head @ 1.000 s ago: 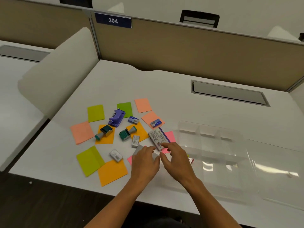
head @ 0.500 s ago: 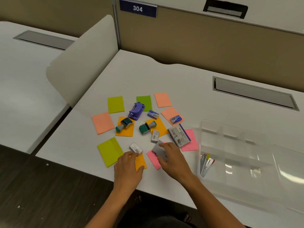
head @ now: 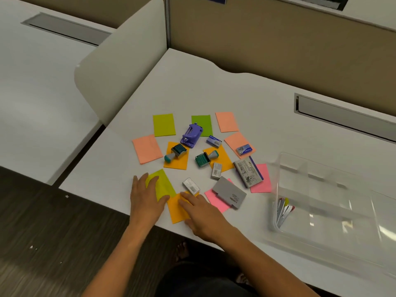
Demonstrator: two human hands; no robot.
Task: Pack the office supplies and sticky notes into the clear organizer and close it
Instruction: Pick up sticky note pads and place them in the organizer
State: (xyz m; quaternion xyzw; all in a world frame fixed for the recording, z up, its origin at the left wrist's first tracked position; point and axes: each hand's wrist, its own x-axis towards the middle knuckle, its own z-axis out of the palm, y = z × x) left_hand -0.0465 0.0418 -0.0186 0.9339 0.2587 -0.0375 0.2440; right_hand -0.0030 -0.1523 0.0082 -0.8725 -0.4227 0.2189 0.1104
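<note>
White counter point(head: 246, 99), front edge: left hand point(head: 145, 197), fingers straight and flat, presses on a yellow-green sticky note point(head: 161, 185). Right hand point(head: 202, 212), fingers extended and flat, rests on an orange sticky note point(head: 177, 211) just right of the yellow-green one. Clear organizer point(head: 334, 189), lid open, sits well right of the yellow-green note; a few small clips point(head: 282, 211) lie in its near-left compartment. Beyond the yellow-green note: purple hole punch point(head: 191, 135), two teal stamps point(head: 176, 152) point(head: 206, 159), small staple boxes, more notes. Right of it: grey ink pad point(head: 229, 192) on a pink sticky note point(head: 216, 200).
</note>
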